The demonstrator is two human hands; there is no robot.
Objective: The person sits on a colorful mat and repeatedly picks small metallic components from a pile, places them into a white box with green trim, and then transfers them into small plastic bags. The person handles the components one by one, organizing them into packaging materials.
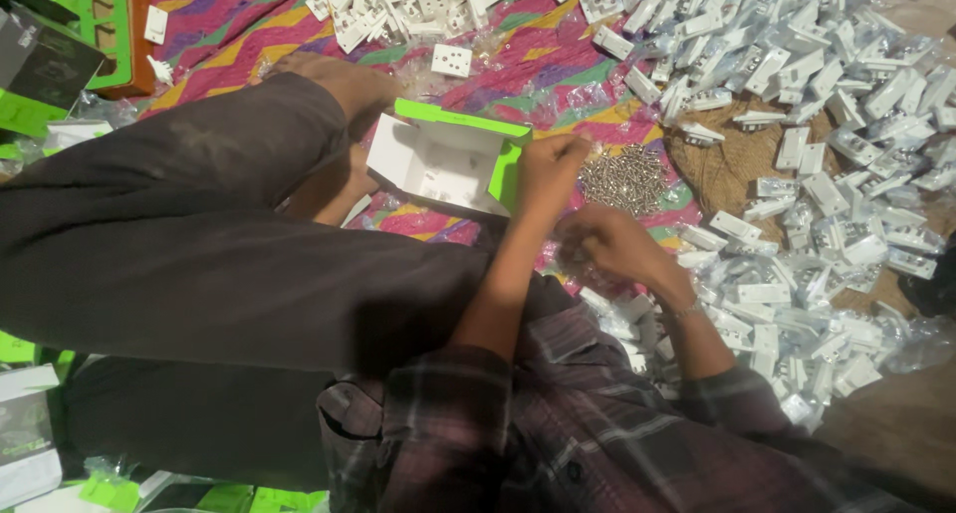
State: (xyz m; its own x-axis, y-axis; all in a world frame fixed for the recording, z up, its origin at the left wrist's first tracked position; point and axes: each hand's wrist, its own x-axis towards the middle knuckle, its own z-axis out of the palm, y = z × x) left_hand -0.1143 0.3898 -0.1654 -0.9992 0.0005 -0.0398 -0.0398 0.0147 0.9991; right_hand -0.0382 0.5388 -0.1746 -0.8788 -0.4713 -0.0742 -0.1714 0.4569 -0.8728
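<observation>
A: What lies at the centre of the view?

B: An open carton [445, 164], white inside with bright green flaps, resting on the patterned cloth [239, 20] just beside the person's bent knee. It appears to hold a white fitting, though the detail is blurred.

A: How are the hands placed?

B: The left hand [548, 169] has its fingers curled against the carton's right green flap, touching it. The right hand [612, 244] is loosely bunched just beside it, over clear plastic wrap (whether it grips anything cannot be told; the fingers are blurred). The two hands are close together but not joined.

A: What surrounds them?

B: A small heap of metal screws [625, 177] lies on the cloth just right of the left hand. Beyond it, toward the cloth's right edge and onto the woven mat [727, 169], spreads a large pile of white switch sockets in clear bags [827, 125]. A second pile of unbagged white sockets [418, 0] sits near the cloth's top edge, and one single socket plate [451, 60] lies apart, between that pile and the carton.

A: And to the left?

B: Flattened green-and-black cartons [40, 70] lie at the top left corner.
</observation>
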